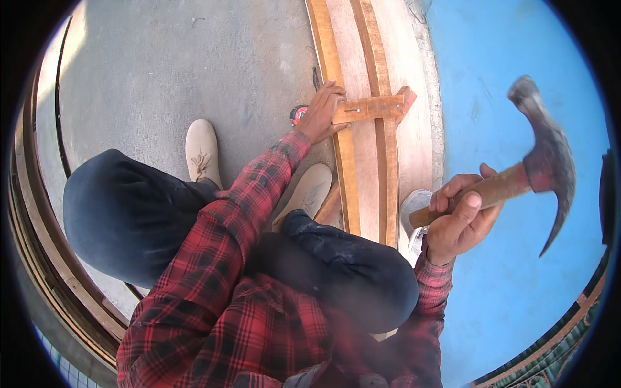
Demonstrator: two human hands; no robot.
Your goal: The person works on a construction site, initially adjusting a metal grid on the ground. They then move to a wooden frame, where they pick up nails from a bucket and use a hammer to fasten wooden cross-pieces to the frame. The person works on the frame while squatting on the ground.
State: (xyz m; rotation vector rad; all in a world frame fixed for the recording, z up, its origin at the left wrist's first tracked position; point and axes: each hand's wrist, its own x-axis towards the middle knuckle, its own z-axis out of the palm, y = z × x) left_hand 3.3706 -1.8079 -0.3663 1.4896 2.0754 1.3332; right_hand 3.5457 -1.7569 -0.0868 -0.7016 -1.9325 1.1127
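Left hand [320,111]: presses flat on the left end of the crosspiece [370,107], fingers spread, nothing clasped; it pins the piece down.
Crosspiece: short wooden strip lying across two long strips [362,142] that run side by side over a pale board [414,129] on the concrete floor [194,64].
Nail [356,110]: a small dark head shows near the left end of the crosspiece; whether it is fully sunk I cannot tell.
Feet: two pale shoes [202,152] on the floor just beside the strips; the person squats.
Right hand [460,213]: clenched round the wooden handle of a claw hammer [546,161], which is raised well apart from the wood, over the blue floor [517,291].
Progress: the crosspiece is placed and, by my judgement, partly fastened; the right end shows no nail, so more nailing seems left.
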